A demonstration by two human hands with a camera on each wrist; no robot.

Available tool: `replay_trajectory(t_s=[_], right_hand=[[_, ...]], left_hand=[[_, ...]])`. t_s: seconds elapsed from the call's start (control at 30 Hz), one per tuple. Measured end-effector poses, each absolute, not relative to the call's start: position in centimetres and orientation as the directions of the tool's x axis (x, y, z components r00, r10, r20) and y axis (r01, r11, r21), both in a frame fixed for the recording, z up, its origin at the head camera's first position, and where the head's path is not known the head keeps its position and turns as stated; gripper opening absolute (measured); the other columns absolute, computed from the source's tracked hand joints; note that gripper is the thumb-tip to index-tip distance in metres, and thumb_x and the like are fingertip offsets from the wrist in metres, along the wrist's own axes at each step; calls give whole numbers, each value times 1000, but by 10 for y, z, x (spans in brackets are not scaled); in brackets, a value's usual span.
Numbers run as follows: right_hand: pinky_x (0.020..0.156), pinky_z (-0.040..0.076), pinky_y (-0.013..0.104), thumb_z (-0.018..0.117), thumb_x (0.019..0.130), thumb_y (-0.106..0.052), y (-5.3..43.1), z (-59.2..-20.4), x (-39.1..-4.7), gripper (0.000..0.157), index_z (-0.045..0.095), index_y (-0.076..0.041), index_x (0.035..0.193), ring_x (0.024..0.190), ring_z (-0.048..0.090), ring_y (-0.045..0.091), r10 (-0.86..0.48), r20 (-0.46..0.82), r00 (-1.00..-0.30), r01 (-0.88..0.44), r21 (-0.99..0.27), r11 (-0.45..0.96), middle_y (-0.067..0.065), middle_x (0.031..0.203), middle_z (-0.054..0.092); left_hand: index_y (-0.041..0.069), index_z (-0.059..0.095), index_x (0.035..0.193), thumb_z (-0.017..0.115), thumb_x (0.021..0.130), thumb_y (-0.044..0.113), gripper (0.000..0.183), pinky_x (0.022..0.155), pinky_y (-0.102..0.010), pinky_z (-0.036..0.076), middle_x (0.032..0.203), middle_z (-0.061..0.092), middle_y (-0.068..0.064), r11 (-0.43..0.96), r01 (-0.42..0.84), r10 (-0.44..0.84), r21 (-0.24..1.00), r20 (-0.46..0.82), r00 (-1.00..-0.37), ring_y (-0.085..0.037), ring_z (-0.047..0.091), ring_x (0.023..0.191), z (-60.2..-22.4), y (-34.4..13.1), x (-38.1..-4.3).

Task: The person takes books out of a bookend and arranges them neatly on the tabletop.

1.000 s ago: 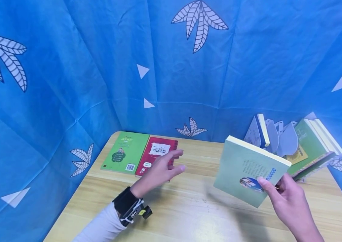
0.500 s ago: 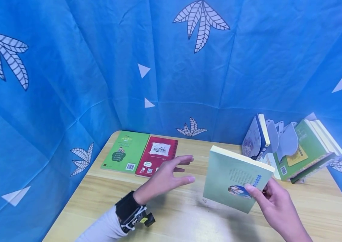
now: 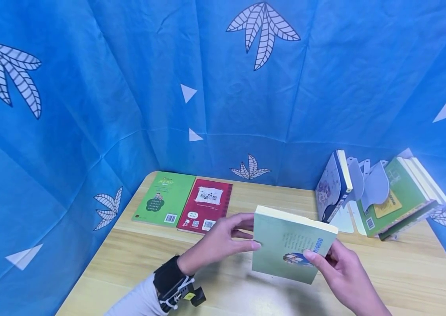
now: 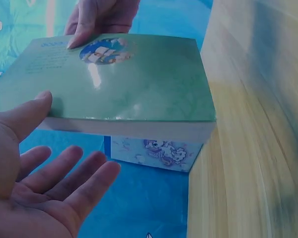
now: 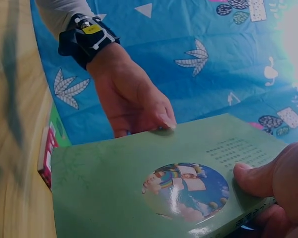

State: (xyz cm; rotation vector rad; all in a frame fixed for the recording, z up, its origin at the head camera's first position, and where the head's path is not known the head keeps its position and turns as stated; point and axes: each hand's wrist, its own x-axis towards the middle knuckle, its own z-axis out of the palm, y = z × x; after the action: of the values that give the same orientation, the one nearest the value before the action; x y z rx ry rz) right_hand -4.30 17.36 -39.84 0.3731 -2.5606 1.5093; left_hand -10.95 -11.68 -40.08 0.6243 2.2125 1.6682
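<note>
A pale green book, its back cover toward me, is held above the table in my right hand. The right thumb presses on the cover beside an oval picture, and the fingers go behind the book. At the opposite edge, my left hand surrounds the book's side loosely. Its thumb lies over the cover's margin, while its other fingers extend below the book, apart from it. Whether the left thumb presses on the cover cannot be told.
A bright green book and a red book lie side by side at the table's back left. At the right, a grey bookend rack stands with a dark blue book and leaning green books. A blue curtain hangs behind.
My right hand has brought the pale green book leftward and slightly down, away from the rack. My left hand has moved a little right, so its thumb now overlaps the book's edge.
</note>
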Motion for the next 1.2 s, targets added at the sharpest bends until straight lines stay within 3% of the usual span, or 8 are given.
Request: replay_trajectory(t_s=[0.4, 0.67, 0.97, 1.2], right_hand=[[72, 63, 21, 66, 99, -2, 171, -403, -42, 30, 63, -2, 129, 96, 71, -3, -199, 235, -951, -299, -858, 418, 18, 114, 78], [72, 62, 21, 66, 100, -3, 173, -405, -42, 30, 63, -1, 129, 95, 71, -3, -202, 227, -953, -294, -856, 424, 17, 114, 77], [72, 61, 20, 65, 101, -6, 173, -404, -44, 32, 61, -1, 132, 94, 69, -5, -198, 165, -966, -240, -858, 454, 17, 115, 77], [76, 61, 17, 71, 98, -9, 174, -403, -45, 37, 61, -3, 133, 94, 67, -8, -113, 125, -986, -164, -862, 480, 17, 117, 77]], left_hand=[[14, 73, 124, 78, 93, 25, 33, 87, -21, 62, 115, 78, -6, 248, 213, 537, 945, 49, -842, -8, 75, 98, -399, -114, -101], [14, 75, 119, 78, 94, 23, 27, 85, -21, 62, 109, 80, -5, 268, 278, 532, 922, 99, -841, -2, 72, 92, -398, -112, -99], [15, 76, 123, 77, 94, 22, 30, 86, -20, 61, 116, 80, -2, 267, 284, 512, 921, 114, -851, -4, 74, 96, -402, -110, -100], [15, 77, 118, 76, 95, 23, 25, 79, -20, 61, 110, 81, 0, 265, 319, 495, 910, 156, -855, -3, 72, 89, -403, -110, -105]])
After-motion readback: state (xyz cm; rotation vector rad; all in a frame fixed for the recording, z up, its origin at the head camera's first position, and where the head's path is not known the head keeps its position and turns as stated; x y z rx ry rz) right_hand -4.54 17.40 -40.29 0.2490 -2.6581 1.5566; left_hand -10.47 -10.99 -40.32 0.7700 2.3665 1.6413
